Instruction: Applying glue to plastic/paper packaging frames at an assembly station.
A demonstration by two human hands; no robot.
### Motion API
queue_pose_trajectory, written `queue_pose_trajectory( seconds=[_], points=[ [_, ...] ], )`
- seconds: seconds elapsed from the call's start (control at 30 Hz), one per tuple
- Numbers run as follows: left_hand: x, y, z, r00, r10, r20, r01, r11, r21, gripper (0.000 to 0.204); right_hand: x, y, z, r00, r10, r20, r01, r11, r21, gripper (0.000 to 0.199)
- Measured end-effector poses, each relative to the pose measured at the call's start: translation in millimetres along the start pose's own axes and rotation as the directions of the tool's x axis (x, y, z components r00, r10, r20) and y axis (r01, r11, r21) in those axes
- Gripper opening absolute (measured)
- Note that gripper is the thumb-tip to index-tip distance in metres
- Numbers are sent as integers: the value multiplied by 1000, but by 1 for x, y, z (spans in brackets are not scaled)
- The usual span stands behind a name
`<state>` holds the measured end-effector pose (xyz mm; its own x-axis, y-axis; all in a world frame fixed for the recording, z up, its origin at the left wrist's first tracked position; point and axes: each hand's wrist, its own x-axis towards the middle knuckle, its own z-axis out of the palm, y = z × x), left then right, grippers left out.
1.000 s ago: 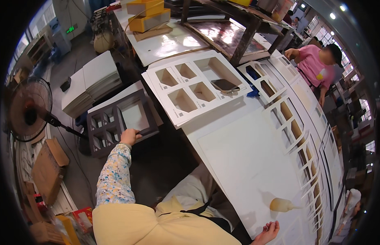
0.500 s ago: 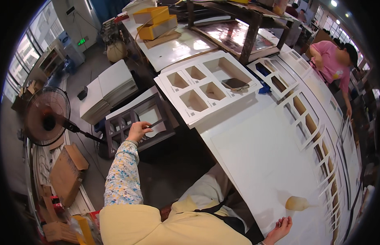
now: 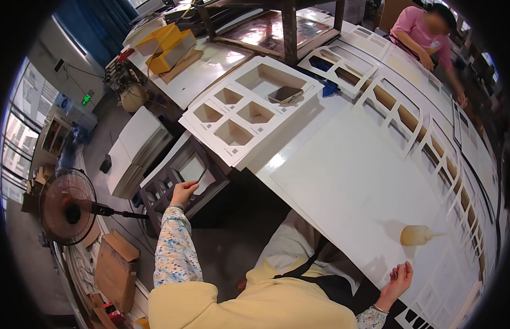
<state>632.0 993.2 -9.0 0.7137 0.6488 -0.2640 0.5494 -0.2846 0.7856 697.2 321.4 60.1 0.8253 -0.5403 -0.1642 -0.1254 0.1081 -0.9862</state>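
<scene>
Clock positions are being taken from the centre of the head view. Change being noted: one second ago the left hand [image 3: 185, 193] was being rested on the dark tray [image 3: 211, 192]; it is now being held above it, toward 8 o'clock. Its thumb and fingertips are being pressed together in a narrow pinch, and what looks like a thin dark strip [image 3: 202, 175] is being gripped there, its free end being pointed toward 1 o'clock. By judgement, a loose piece is being handled separately from the tray; whether the strip is being kept clear of the tray floor cannot be told.

The dark tray is being kept toward 9 o'clock, beside the counter [image 3: 266, 163]; its support is being hidden. Its small compartments are being shown on the left, its large opening on the right.

Toward 4 o'clock, the right hand [image 3: 396, 282] is being held over the counter's near side, half open, fingers loosely curled; nothing is being seen in its grasp. A squeeze bottle [image 3: 413, 236] is being left lying just beyond it, toward 1 o'clock from the hand, apart from the fingers. Toward 12 o'clock, a white tray [image 3: 229, 114] is being kept on the counter, with a phone [image 3: 286, 94] being rested on it.
</scene>
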Motion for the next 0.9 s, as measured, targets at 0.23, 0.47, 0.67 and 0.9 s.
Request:
queue_pose_trajectory(
  seconds=[0.23,0.47,0.67,0.9],
  points=[
    [6,-12,1,1000,-28,0,28,1000,-10,29,-4,-7,14,1000,5,5,-5,1000,-1,20],
    [2,-10,15,993,102,-54,-98,992,75,26,-3,-8,18,1000,-7,14,7,1000,-30,19],
    [9,-40,16,982,143,-122,-147,989,-18,26,-5,-6,13,1000,-8,9,8,999,-43,18],
    [21,-23,14,904,203,-377,-212,977,19,22,-6,-5,-2,997,-11,-73,9,999,-37,20]
  ],
)
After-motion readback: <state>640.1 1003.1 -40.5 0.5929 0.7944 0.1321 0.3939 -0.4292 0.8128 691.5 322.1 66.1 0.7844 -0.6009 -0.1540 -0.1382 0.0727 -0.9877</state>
